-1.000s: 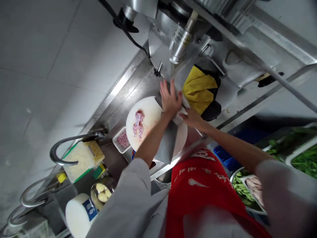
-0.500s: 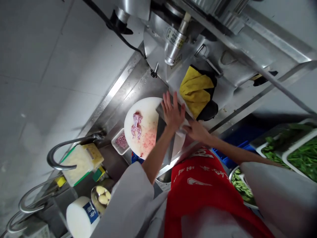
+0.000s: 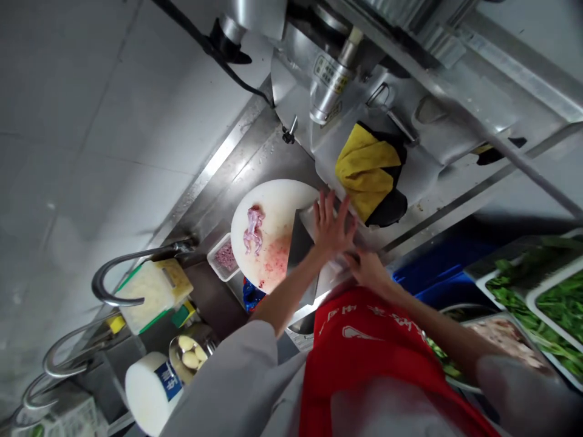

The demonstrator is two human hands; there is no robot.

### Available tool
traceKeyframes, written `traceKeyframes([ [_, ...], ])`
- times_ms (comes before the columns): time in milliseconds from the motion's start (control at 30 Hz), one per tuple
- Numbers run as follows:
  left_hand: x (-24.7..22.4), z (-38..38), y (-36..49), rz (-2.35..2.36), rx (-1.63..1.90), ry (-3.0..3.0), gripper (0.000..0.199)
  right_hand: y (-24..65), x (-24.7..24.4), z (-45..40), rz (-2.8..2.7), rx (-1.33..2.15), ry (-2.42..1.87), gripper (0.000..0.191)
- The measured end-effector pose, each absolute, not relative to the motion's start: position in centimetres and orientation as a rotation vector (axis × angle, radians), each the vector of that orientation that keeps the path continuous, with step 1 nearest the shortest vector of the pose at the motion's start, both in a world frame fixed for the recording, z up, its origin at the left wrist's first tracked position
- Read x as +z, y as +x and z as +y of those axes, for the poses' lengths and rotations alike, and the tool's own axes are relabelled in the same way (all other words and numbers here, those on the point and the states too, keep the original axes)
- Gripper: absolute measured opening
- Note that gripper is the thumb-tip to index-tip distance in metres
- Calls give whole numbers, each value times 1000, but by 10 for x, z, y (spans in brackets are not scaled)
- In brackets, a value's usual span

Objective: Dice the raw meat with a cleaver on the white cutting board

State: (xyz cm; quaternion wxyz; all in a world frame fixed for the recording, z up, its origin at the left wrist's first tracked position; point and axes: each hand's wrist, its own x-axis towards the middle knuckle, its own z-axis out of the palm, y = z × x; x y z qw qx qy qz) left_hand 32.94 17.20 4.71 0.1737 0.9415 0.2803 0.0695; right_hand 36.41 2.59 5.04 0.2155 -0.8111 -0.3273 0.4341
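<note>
A wide flat grey metal piece, like a cleaver blade, overlaps the right part of a round white cutting board. My left hand lies on the metal with its fingers spread. Close beside its heel, my right hand has its fingers bent around something pale at the board's lower right; what it holds is blurred and partly hidden. A small skinned pink carcass rests on the board's left half, near reddish stains. A white basket of chopped pink meat stands just left of the board.
A yellow-and-black cloth lies beyond my hands, beside a metal machine. Curved taps and a white tub are at the lower left. Containers of greens and a tray of sliced meat are at the right.
Both hands have shifted slightly right and down relative to the board, and the metal piece has turned a little. The view has moved, showing more of the sliced meat tray.
</note>
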Motion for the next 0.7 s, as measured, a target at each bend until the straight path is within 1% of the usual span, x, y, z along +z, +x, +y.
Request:
traceKeyframes([
  [100, 44, 202, 345, 745, 251, 2695, 68, 373, 48, 57, -896, 1015, -2317, 34],
  [167, 44, 202, 343, 774, 264, 2685, 64, 370, 46, 56, -882, 977, -2292, 35],
  [233, 46, 177, 330, 815, 240, 2672, 60, 359, 46, 31, -913, 1089, -2223, 32],
  [267, 48, 162, 323, 847, 221, 2657, 62, 354, 46, 17, -907, 1172, -2217, 29],
  [333, 49, 150, 317, 802, 183, 2657, 59, 349, 46, 4, -863, 1227, -2255, 24],
  [367, 49, 154, 320, 812, 180, 2646, 58, 351, 46, 8, -868, 1234, -2253, 24],
  [467, 46, 188, 339, 801, 174, 2612, 64, 359, 43, 42, -837, 992, -2341, 35],
  [533, 45, 197, 341, 762, 191, 2636, 64, 355, 44, 50, -843, 953, -2313, 37],
  [567, 45, 193, 338, 727, 194, 2652, 62, 349, 45, 45, -804, 969, -2317, 36],
  [633, 47, 177, 329, 720, 192, 2650, 59, 336, 48, 28, -751, 1107, -2279, 32],
  [700, 47, 169, 327, 675, 141, 2649, 58, 330, 48, 20, -666, 1131, -2280, 33],
])
